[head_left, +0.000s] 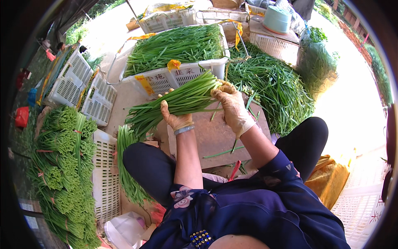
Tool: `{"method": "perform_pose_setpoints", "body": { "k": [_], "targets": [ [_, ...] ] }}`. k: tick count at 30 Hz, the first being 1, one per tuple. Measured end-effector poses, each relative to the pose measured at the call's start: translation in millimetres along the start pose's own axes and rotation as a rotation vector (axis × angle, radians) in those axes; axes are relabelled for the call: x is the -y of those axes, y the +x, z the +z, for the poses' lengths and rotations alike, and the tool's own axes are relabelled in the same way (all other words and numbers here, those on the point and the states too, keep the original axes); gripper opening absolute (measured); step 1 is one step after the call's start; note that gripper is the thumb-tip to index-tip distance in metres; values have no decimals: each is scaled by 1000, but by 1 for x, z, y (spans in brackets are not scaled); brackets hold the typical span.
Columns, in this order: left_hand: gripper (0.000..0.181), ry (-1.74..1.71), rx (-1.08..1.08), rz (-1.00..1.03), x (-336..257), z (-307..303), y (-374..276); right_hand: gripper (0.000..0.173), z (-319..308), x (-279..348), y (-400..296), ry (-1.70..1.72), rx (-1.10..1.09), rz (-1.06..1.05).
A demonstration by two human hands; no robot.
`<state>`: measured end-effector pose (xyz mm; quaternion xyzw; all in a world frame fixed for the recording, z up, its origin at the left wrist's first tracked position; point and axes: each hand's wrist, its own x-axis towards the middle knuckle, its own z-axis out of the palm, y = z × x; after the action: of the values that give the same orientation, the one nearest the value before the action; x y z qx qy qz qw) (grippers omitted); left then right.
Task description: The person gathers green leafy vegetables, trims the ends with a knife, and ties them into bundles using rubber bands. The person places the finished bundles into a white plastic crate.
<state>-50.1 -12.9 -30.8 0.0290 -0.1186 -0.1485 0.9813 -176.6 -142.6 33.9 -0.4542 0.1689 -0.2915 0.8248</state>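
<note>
A loose bunch of Chinese chives (183,98) is held up in both hands above a worn flat board (214,135). My left hand (175,116), in a thin translucent glove, cradles the leafy middle from below, thumb on the near side. At the bunch's right end my right hand (231,104), gloved the same way, pinches the pale stem ends. A few stray chive leaves (224,152) lie on the board. To its right spreads a big heap of loose chives (267,87).
Ahead stands a white plastic crate (199,67) packed with chives and bearing writing. Banded chive bundles (67,174) are stacked at left beside another crate (107,174). A stuffed plastic bag (317,62) and a pale green twine spool (276,20) are at back right. An orange sack (329,179) sits near my right knee.
</note>
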Motion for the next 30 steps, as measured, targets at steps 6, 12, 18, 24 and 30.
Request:
{"method": "perform_pose_setpoints", "body": {
  "k": [6,12,18,24,30],
  "targets": [
    [32,-43,-33,-52,4,-2,-1,47,-22,12,3,149,86,107],
    [33,-121,-43,-193,0,-3,2,30,-74,27,10,456,189,191],
    [38,-106,27,-104,-15,-5,7,25,-185,146,69,895,-503,-402],
    [44,-129,144,-162,-12,-8,9,43,-170,108,49,216,-341,-191],
    [50,71,182,-124,-7,11,5,72,-62,91,14,-359,243,-143]
  ]
}}
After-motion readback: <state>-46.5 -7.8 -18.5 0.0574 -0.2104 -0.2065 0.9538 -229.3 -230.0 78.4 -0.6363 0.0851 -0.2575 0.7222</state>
